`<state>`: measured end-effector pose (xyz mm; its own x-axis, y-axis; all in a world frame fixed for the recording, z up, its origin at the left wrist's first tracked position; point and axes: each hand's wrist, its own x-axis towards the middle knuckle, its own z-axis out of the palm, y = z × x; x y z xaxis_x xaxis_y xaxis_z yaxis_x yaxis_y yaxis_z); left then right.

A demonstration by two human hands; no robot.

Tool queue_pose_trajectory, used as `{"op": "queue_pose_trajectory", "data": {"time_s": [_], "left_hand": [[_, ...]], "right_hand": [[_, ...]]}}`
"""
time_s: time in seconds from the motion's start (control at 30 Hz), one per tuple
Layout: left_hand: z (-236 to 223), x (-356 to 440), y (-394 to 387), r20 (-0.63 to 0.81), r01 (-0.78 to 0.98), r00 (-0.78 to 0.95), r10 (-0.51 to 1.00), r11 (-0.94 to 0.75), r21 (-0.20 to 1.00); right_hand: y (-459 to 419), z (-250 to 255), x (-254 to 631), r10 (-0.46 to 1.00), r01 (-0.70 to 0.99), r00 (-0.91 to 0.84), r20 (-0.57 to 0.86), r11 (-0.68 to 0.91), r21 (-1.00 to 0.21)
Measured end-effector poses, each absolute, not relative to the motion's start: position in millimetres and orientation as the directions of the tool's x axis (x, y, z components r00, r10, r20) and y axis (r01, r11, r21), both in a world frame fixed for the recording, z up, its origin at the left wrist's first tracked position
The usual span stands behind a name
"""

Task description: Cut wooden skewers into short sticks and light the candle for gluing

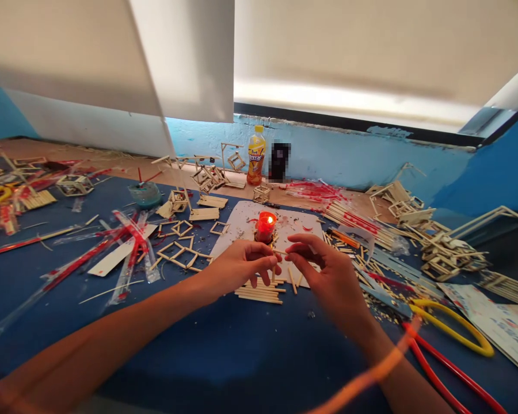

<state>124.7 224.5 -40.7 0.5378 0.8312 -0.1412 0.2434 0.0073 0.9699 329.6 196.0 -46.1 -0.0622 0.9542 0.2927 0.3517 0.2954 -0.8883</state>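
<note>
My left hand (pixel 250 263) pinches a short wooden stick (pixel 280 251) just in front of a lit red candle (pixel 266 226). The thumb and forefinger of my right hand (pixel 328 270) close on the other end of this stick. Another short piece points down from the left fingertips, and whether it is joined to the first I cannot tell. The candle stands on a white sheet (pixel 237 221) sprinkled with crumbs. Below my hands, several cut sticks (pixel 259 295) lie side by side on the blue table.
Joined stick squares (pixel 183 253) and red plastic wrappers (pixel 132 244) lie left. On the right are yellow-handled scissors (pixel 453 325), red-handled pliers (pixel 453 368), an orange cutter (pixel 344 238) and stick frames (pixel 444 253). A drink bottle (pixel 256 158) stands at the back by the wall.
</note>
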Motion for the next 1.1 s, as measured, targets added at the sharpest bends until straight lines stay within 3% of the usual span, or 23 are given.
{"op": "queue_pose_trajectory", "data": {"time_s": [0.17,0.33,0.5,0.67,0.83,1.1], "left_hand": [[-41,122,224,-0.163,0.165,0.54,0.826,0.086,0.983],[-38,123,224,-0.169,0.211,0.544,0.822,0.061,0.976],[-42,120,227,-0.125,0.392,0.5,0.857,-0.096,0.915],[-53,119,227,-0.023,0.592,0.536,0.844,-0.356,0.723],[-56,122,226,0.016,0.616,0.641,0.767,-0.527,0.585],[-52,120,224,0.004,0.602,0.68,0.733,-0.561,0.569]], "right_hand": [[194,-45,328,0.942,0.355,-0.085,0.325,0.333,-0.874],[194,-42,329,0.94,0.374,-0.093,0.329,0.339,-0.863],[202,-42,345,0.955,0.455,-0.073,0.289,0.29,-0.842],[216,-52,357,0.97,0.576,-0.081,0.229,0.233,-0.783],[222,-60,354,0.962,0.645,-0.146,0.231,0.27,-0.715],[214,-51,347,0.946,0.63,-0.033,0.323,0.271,-0.728]]}}
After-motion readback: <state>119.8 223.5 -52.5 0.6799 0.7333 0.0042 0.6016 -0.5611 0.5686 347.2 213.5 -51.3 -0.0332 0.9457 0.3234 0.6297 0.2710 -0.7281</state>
